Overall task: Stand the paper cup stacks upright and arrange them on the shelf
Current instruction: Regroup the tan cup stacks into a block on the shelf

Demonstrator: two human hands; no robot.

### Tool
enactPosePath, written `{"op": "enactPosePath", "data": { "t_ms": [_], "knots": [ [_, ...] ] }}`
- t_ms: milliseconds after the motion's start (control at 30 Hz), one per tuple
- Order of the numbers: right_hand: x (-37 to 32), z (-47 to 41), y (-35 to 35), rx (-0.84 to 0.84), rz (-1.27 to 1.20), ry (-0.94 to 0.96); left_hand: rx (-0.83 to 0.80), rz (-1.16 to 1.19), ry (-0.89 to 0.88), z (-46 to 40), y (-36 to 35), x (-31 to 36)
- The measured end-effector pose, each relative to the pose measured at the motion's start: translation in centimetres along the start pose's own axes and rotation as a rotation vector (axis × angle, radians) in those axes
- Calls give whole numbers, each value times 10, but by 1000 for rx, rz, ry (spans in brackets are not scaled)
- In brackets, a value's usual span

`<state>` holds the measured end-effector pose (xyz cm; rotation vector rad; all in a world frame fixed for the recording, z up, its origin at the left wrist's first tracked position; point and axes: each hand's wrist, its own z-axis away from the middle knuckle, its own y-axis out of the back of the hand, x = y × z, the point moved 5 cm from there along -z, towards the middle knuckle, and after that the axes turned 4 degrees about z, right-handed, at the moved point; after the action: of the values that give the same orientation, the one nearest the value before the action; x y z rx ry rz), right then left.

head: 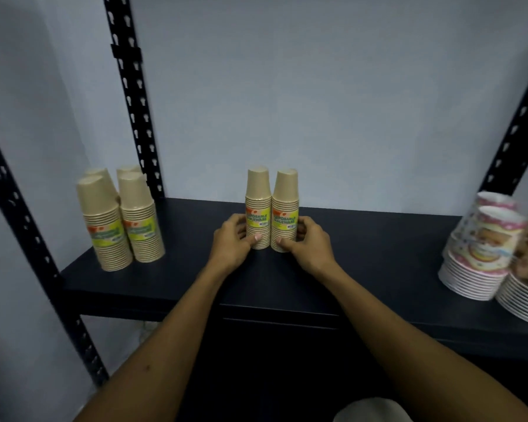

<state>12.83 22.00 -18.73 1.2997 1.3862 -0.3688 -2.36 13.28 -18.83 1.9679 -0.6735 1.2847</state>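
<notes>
Two tan paper cup stacks stand upright, mouths down, side by side at the middle of the dark shelf (363, 239). My left hand (232, 242) grips the left stack (258, 205) low on its side, thumb across the front. My right hand (308, 242) grips the right stack (285, 208) the same way. Both stacks carry green and yellow labels. Several more tan cup stacks (119, 220) stand upright in a group at the shelf's left end.
Patterned cups (488, 233) and stacks of paper plates (470, 278) sit at the shelf's right end. Black perforated uprights (134, 117) frame the shelf against a pale wall. Bare shelf surface lies between the groups.
</notes>
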Motion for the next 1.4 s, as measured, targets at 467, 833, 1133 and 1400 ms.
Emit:
{"op": "enactPosePath", "data": {
  "t_ms": [467,833,1133,1400],
  "knots": [
    [14,-54,-8,51,32,-21,30,-83,-12,-47,-11,-10],
    [17,-51,-9,50,43,13,-15,-97,-8,-43,-13,-13],
    [15,-49,-9,46,40,18,-11,-102,-18,-42,-15,-13],
    [18,-50,-9,52,28,16,-1,-172,-38,-44,-17,-16]
  ]
}}
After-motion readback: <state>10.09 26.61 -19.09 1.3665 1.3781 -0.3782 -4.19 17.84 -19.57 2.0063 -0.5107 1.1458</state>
